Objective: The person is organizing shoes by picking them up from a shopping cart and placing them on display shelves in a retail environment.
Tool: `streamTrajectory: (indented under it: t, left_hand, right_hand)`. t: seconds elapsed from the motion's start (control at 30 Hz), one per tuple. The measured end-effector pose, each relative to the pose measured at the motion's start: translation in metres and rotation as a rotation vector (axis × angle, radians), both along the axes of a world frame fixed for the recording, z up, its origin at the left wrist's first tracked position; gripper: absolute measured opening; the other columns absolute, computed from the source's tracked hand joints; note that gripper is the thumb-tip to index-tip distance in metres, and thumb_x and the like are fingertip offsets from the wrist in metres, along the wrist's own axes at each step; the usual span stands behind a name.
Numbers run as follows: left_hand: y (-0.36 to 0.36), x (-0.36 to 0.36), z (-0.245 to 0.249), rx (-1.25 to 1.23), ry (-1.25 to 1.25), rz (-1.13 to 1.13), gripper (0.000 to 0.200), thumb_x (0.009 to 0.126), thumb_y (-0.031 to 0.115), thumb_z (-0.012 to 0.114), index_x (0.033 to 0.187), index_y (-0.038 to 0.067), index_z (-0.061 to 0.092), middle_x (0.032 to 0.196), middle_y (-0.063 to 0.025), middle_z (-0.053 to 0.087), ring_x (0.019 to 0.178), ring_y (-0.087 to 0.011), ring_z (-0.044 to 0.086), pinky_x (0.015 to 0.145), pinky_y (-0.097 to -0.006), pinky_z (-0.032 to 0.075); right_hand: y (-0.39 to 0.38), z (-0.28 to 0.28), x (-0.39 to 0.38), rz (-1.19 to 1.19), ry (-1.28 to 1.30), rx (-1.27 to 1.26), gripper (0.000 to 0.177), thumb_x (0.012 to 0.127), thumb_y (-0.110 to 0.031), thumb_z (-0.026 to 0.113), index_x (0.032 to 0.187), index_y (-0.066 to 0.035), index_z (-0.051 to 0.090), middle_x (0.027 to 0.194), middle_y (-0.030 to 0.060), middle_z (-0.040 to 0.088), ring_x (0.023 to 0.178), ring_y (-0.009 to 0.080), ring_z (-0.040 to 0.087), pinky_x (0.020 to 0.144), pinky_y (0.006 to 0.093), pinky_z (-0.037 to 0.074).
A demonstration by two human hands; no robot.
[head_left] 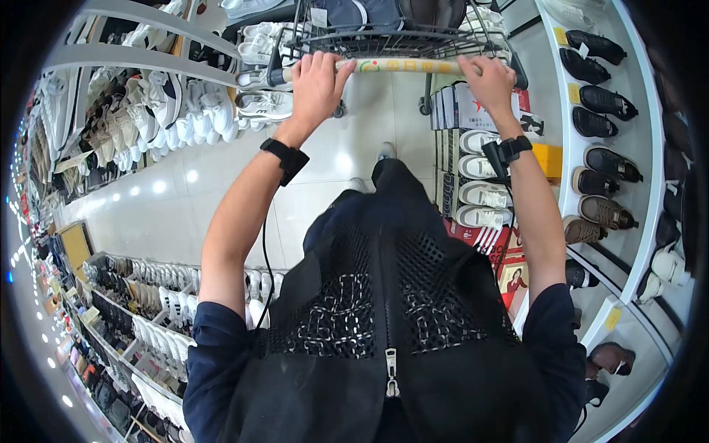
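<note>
Where the shopping cart [436,46] stands at the top of the view, its pale handle [402,66], printed with yellow lettering and a green-and-red logo, runs crosswise between two bare hands.

Left hand [317,83]: fingers wrapped over the handle near its left end, thumb lying toward the middle; black wristband [286,160] below.

Right hand [489,83]: fingers curled around the handle near its right end; second black wristband [509,150] on the wrist.

Cart: black wire basket beyond the handle, two casters visible beneath. Dark shoes [340,15] show at the basket's upper edge; whether they lie inside or behind it, I cannot tell.

Wearer: black mesh-panelled vest [384,295] with silver zipper pull [391,362], navy short sleeves, a thin black cable [266,255] hanging by the left arm.

Floor [317,159]: glossy pale tiles, reflecting ceiling lights.

Left side: racks of white and beige sneakers [210,103], with a white pair [264,105] just beside the cart.

Right side: white sneakers [484,194] in a column beside stacked shoeboxes [445,111]; farther right, a white shelf [572,96] of black and brown shoes [607,102], bearing yellow tags.

Lower left: further rows of white footwear [177,304], details too small to read.
</note>
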State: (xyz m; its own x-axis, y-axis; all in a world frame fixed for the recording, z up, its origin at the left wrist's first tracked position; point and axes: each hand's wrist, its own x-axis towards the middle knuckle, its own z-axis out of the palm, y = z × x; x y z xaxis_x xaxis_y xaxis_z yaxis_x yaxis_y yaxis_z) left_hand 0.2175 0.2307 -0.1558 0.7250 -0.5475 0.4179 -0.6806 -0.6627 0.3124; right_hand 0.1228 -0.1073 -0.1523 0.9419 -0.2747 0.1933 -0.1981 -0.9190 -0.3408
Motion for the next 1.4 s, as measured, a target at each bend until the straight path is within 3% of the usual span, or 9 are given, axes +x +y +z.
streamTrajectory:
  t: [0.27,0.43,0.5,0.67,0.77,0.9,1.13,1.3,1.4]
  left_hand:
    - [0.032,-0.072,0.005,0.06,0.05,-0.02,0.031,0.102,0.037,0.055,0.106,0.007,0.063,0.096,-0.0076,0.058,0.096,-0.0284,0.054,0.09,-0.0423,0.037]
    - [0.051,-0.121,0.004,0.063,0.037,-0.019,0.03,0.102,0.036,0.055,0.106,0.008,0.063,0.096,-0.0073,0.058,0.095,-0.0277,0.054,0.089,-0.0424,0.037]
    - [0.059,-0.143,0.004,0.067,0.052,-0.006,0.03,0.102,0.036,0.055,0.106,0.008,0.063,0.095,-0.0071,0.058,0.094,-0.0274,0.054,0.089,-0.0422,0.037]
    - [0.081,-0.202,0.009,0.063,0.096,-0.013,0.028,0.1,0.036,0.057,0.102,0.009,0.063,0.095,-0.006,0.059,0.094,-0.0271,0.054,0.09,-0.0409,0.037]
    - [0.094,-0.236,0.01,0.056,0.101,-0.005,0.028,0.101,0.037,0.057,0.103,0.011,0.064,0.092,-0.0046,0.058,0.093,-0.0254,0.054,0.09,-0.0404,0.035]
    - [0.109,-0.283,0.023,0.124,0.219,0.011,0.029,0.102,0.038,0.055,0.106,0.011,0.065,0.091,-0.0029,0.057,0.09,-0.0222,0.053,0.091,-0.0406,0.035]
    - [0.133,-0.341,0.061,0.33,0.734,-0.059,0.034,0.106,0.042,0.048,0.117,0.014,0.065,0.098,-0.0024,0.059,0.096,-0.0197,0.052,0.093,-0.0388,0.031]
    - [0.146,-0.384,0.068,0.348,0.797,-0.051,0.033,0.106,0.041,0.049,0.116,0.014,0.065,0.098,-0.0029,0.06,0.096,-0.0196,0.052,0.093,-0.0386,0.031]
    - [0.152,-0.409,0.068,0.264,0.729,-0.057,0.033,0.104,0.041,0.052,0.113,0.014,0.068,0.089,-0.0037,0.058,0.09,-0.0202,0.052,0.09,-0.0379,0.03]
  right_hand:
    - [0.035,0.009,-0.08,0.023,0.01,-0.015,0.042,0.095,-0.05,0.059,0.084,-0.012,0.074,0.086,0.0016,0.07,0.093,0.0222,0.06,0.091,0.0414,0.034]
    - [0.055,0.007,-0.136,0.029,-0.017,-0.015,0.042,0.097,-0.048,0.058,0.083,-0.011,0.073,0.084,0.0027,0.069,0.092,0.0228,0.06,0.089,0.0417,0.034]
    - [0.057,0.01,-0.156,0.139,-0.013,0.044,0.042,0.098,-0.046,0.056,0.083,-0.01,0.071,0.083,0.0028,0.068,0.092,0.0224,0.061,0.088,0.0401,0.034]
    - [0.059,0.026,-0.216,0.317,0.213,0.077,0.05,0.102,-0.053,0.043,0.105,-0.007,0.064,0.1,0.0119,0.066,0.1,0.0317,0.061,0.087,0.0453,0.038]
    - [0.069,0.034,-0.253,0.393,0.212,0.046,0.043,0.104,-0.047,0.044,0.105,-0.008,0.063,0.1,0.0122,0.064,0.096,0.0333,0.06,0.085,0.0463,0.041]
    - [0.079,0.034,-0.299,0.438,0.201,0.095,0.042,0.104,-0.046,0.044,0.106,-0.008,0.063,0.099,0.0121,0.064,0.097,0.0324,0.06,0.085,0.0449,0.04]
    - [0.101,0.024,-0.375,0.446,0.102,0.179,0.035,0.1,-0.041,0.054,0.11,-0.009,0.066,0.1,0.0086,0.064,0.1,0.0253,0.058,0.087,0.038,0.035]
    - [0.115,0.035,-0.415,0.422,0.207,0.32,0.036,0.099,-0.041,0.057,0.112,-0.008,0.067,0.101,0.0069,0.064,0.1,0.0238,0.058,0.089,0.0374,0.034]
    - [0.113,0.038,-0.429,0.427,0.293,0.446,0.042,0.099,-0.042,0.058,0.12,-0.006,0.063,0.109,0.0092,0.066,0.106,0.0256,0.059,0.093,0.0381,0.038]
